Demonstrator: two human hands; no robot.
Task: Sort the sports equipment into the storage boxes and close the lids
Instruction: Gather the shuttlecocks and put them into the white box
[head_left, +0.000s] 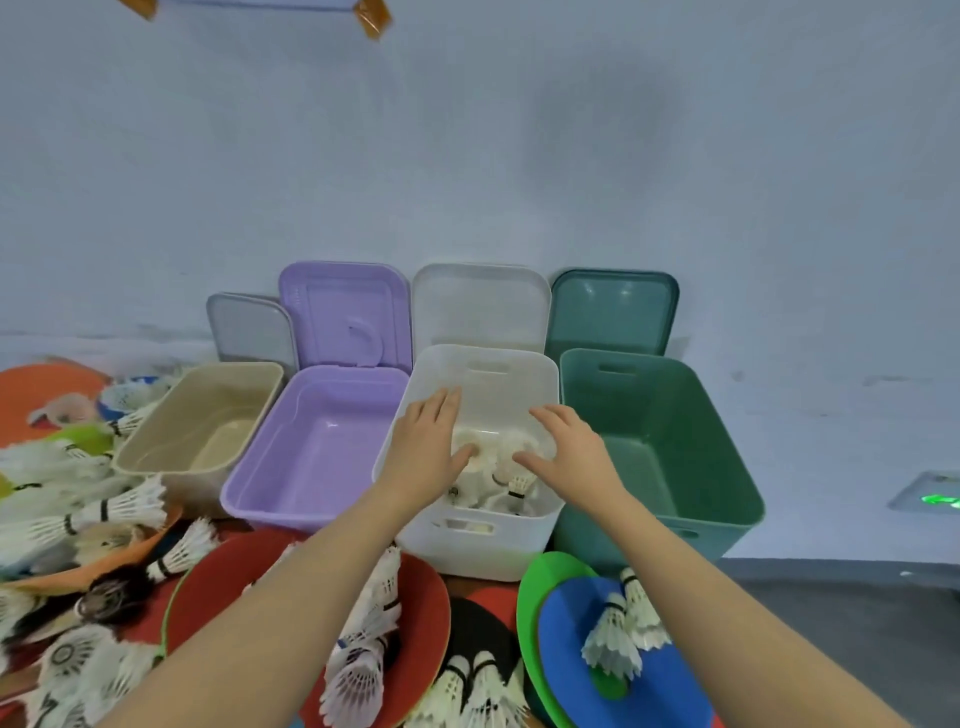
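Observation:
Four lidless boxes stand in a row by the wall: beige (156, 441), purple (270, 483), white (483, 551) and green (727, 467). Their lids lean upright behind them: grey (249, 327), purple (343, 306), white (480, 301) and green (615, 309). White shuttlecocks (498, 483) lie inside the white box. Both my hands hover over that box with fingers spread and nothing in them, my left hand (428, 441) over its left side, my right hand (569, 452) over its right side. More shuttlecocks (363, 670) lie scattered on the floor in front.
Flat round discs cover the floor: red (415, 597), green (535, 587), blue (670, 675), black (478, 629) and orange (41, 389). A heap of shuttlecocks (78, 499) lies at the left. Two shuttlecocks (623, 629) rest on the blue disc. The wall stands close behind the boxes.

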